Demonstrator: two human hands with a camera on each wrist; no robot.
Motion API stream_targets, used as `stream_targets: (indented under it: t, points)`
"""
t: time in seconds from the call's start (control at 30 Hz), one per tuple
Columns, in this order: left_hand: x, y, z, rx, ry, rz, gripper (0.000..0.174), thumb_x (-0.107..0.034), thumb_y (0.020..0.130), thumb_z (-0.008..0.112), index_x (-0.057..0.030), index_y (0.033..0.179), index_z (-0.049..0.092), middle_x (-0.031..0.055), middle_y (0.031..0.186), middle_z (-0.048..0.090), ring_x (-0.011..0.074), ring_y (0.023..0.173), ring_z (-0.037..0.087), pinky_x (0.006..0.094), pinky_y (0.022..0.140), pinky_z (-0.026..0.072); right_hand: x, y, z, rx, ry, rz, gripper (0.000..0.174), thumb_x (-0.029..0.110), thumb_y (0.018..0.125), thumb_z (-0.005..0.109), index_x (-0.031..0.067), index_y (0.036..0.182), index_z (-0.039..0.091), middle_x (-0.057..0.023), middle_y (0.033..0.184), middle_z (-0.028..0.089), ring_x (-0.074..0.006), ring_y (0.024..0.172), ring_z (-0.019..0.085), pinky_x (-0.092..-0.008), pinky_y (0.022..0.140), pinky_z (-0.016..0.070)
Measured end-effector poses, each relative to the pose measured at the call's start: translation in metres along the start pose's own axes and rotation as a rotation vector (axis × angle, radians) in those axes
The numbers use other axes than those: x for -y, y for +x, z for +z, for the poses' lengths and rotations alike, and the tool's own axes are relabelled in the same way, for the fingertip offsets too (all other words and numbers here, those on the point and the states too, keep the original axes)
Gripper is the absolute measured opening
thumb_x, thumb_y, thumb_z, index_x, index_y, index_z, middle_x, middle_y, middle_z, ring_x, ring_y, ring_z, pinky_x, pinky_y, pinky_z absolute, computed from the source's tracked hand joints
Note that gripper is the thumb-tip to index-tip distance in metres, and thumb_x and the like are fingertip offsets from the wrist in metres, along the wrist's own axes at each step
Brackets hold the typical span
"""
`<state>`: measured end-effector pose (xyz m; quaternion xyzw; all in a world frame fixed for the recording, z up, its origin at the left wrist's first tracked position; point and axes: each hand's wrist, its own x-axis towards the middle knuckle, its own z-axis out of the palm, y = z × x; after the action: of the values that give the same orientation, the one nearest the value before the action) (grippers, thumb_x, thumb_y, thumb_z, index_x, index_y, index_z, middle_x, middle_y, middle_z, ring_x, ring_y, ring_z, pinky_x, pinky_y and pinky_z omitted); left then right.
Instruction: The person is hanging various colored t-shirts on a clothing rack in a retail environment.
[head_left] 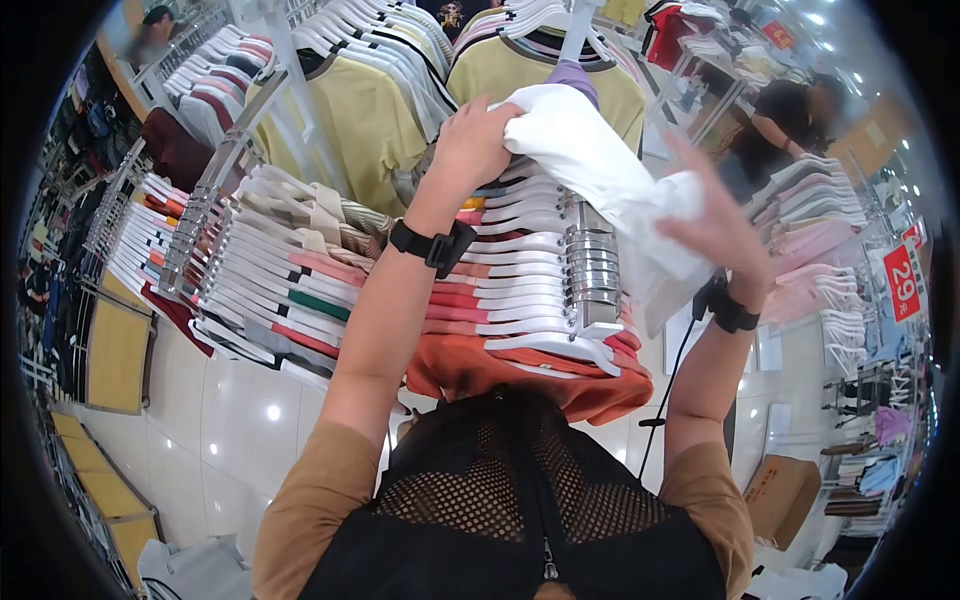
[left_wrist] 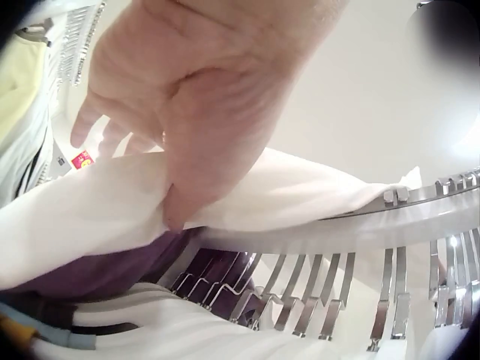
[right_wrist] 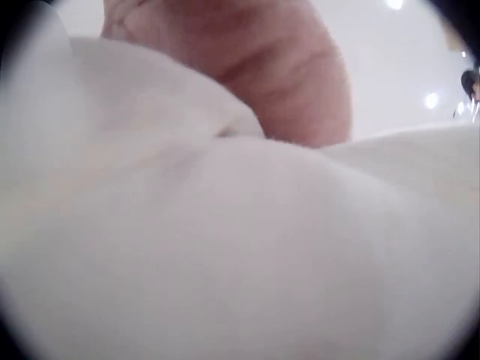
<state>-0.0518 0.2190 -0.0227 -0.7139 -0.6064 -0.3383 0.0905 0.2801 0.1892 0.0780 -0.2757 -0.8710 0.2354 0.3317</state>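
A white garment (head_left: 590, 155) stretches over the rail of hangers between the two hands. The left hand (head_left: 474, 145) grips its left end; in the left wrist view the thumb of that hand (left_wrist: 202, 112) presses on the white cloth (left_wrist: 255, 187). At the garment's right side is the right hand (head_left: 715, 215), blurred, its fingers spread beside the cloth. In the right wrist view white cloth (right_wrist: 225, 240) fills most of the picture, and part of the right hand (right_wrist: 262, 67) shows behind it, fingers hidden.
White hangers (head_left: 530, 280) with red and orange clothes hang below the hands on a metal rail. Yellow shirts (head_left: 365, 115) hang at the back. A person in black (head_left: 790, 115) stands at the right, near pink clothes (head_left: 815, 240). A cardboard box (head_left: 785, 500) lies on the floor.
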Motion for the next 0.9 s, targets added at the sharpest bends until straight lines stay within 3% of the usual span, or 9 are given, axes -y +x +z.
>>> stream_targets:
  t: [0.1, 0.2, 0.27, 0.33, 0.47, 0.63, 0.73, 0.8, 0.9]
  points:
    - [-0.019, 0.004, -0.02, -0.066, -0.164, -0.009, 0.044, -0.001, 0.085, 0.061, -0.0075, 0.129, 0.061, 0.0218, 0.125, 0.065, 0.0439, 0.116, 0.061, 0.0479, 0.097, 0.0502, -0.021, -0.003, 0.013, 0.323, -0.082, 0.231, 0.053, 0.014, 0.086, 0.07, 0.0011, 0.136, 0.06, -0.0089, 0.121, 0.071, -0.0209, 0.11, 0.064, -0.0341, 0.101, 0.0464]
    - [-0.043, 0.008, -0.039, -0.231, -0.258, -0.01, 0.045, 0.004, 0.083, 0.058, -0.007, 0.127, 0.06, 0.0223, 0.12, 0.067, 0.0456, 0.108, 0.063, 0.0471, 0.091, 0.0521, -0.075, -0.006, 0.026, 0.303, 0.016, 0.277, 0.033, 0.005, 0.089, 0.066, 0.0016, 0.122, 0.068, -0.0132, 0.112, 0.074, -0.0233, 0.104, 0.067, -0.0373, 0.093, 0.0491]
    - [-0.057, 0.008, -0.055, -0.313, -0.286, 0.011, 0.043, 0.004, 0.082, 0.061, -0.0067, 0.124, 0.06, 0.0223, 0.115, 0.067, 0.0452, 0.105, 0.064, 0.0487, 0.088, 0.0524, -0.058, -0.011, 0.023, 0.138, -0.192, 0.258, 0.033, 0.0, 0.09, 0.057, 0.0016, 0.122, 0.066, -0.0145, 0.102, 0.075, -0.0237, 0.098, 0.069, -0.0365, 0.088, 0.0506]
    - [-0.07, 0.004, -0.075, -0.392, -0.312, 0.031, 0.042, 0.004, 0.081, 0.063, -0.0065, 0.121, 0.06, 0.0222, 0.109, 0.068, 0.0447, 0.102, 0.064, 0.0502, 0.085, 0.0527, -0.049, -0.011, 0.017, -0.42, -0.256, 0.098, 0.033, 0.001, 0.091, 0.054, 0.0017, 0.122, 0.066, -0.0148, 0.104, 0.074, -0.0234, 0.099, 0.069, -0.0339, 0.088, 0.0505]
    - [-0.1, -0.016, -0.114, -0.633, -0.388, 0.257, 0.042, 0.001, 0.08, 0.067, -0.0057, 0.121, 0.058, 0.0208, 0.108, 0.067, 0.0436, 0.099, 0.065, 0.0476, 0.083, 0.0524, 0.021, -0.026, 0.008, -0.834, -0.384, -0.025, 0.033, 0.007, 0.092, 0.061, -0.0006, 0.124, 0.065, -0.0129, 0.114, 0.071, -0.0198, 0.105, 0.067, -0.0314, 0.094, 0.0487]
    - [-0.129, -0.066, -0.158, -0.702, -0.369, 0.295, 0.042, -0.007, 0.081, 0.071, -0.0045, 0.122, 0.06, 0.0174, 0.107, 0.067, 0.0403, 0.099, 0.066, 0.0433, 0.084, 0.0529, 0.049, -0.075, 0.008, -1.041, -0.357, -0.166, 0.042, 0.015, 0.087, 0.073, -0.0071, 0.122, 0.065, -0.0145, 0.118, 0.07, -0.0238, 0.106, 0.066, -0.0372, 0.098, 0.0488]
    - [-0.148, -0.109, -0.177, -0.634, -0.367, 0.336, 0.043, -0.015, 0.08, 0.076, -0.0052, 0.12, 0.065, 0.0134, 0.109, 0.069, 0.0369, 0.097, 0.068, 0.042, 0.084, 0.0534, 0.045, -0.115, 0.011, -1.096, -0.143, -0.251, 0.051, 0.022, 0.085, 0.078, -0.0061, 0.124, 0.062, -0.0181, 0.115, 0.07, -0.0264, 0.101, 0.069, -0.0415, 0.092, 0.0546]
    - [-0.159, -0.142, -0.194, -0.47, -0.32, 0.317, 0.038, -0.01, 0.074, 0.081, -0.0015, 0.109, 0.069, 0.0129, 0.096, 0.073, 0.0285, 0.093, 0.071, 0.037, 0.082, 0.0555, 0.049, -0.127, 0.017, -1.036, -0.112, -0.225, 0.049, 0.023, 0.084, 0.078, -0.0048, 0.121, 0.062, -0.017, 0.111, 0.07, -0.026, 0.098, 0.069, -0.0404, 0.09, 0.0545]
    - [-0.165, -0.189, -0.196, -0.393, -0.611, 0.23, 0.028, -0.017, 0.072, 0.084, -0.0035, 0.095, 0.073, 0.0105, 0.084, 0.072, 0.0268, 0.075, 0.07, 0.0372, 0.071, 0.0541, 0.123, -0.085, 0.129, -0.856, -0.036, -0.122, 0.043, 0.024, 0.08, 0.078, -0.0007, 0.112, 0.064, -0.0137, 0.1, 0.07, -0.0247, 0.09, 0.07, -0.0369, 0.081, 0.0541]
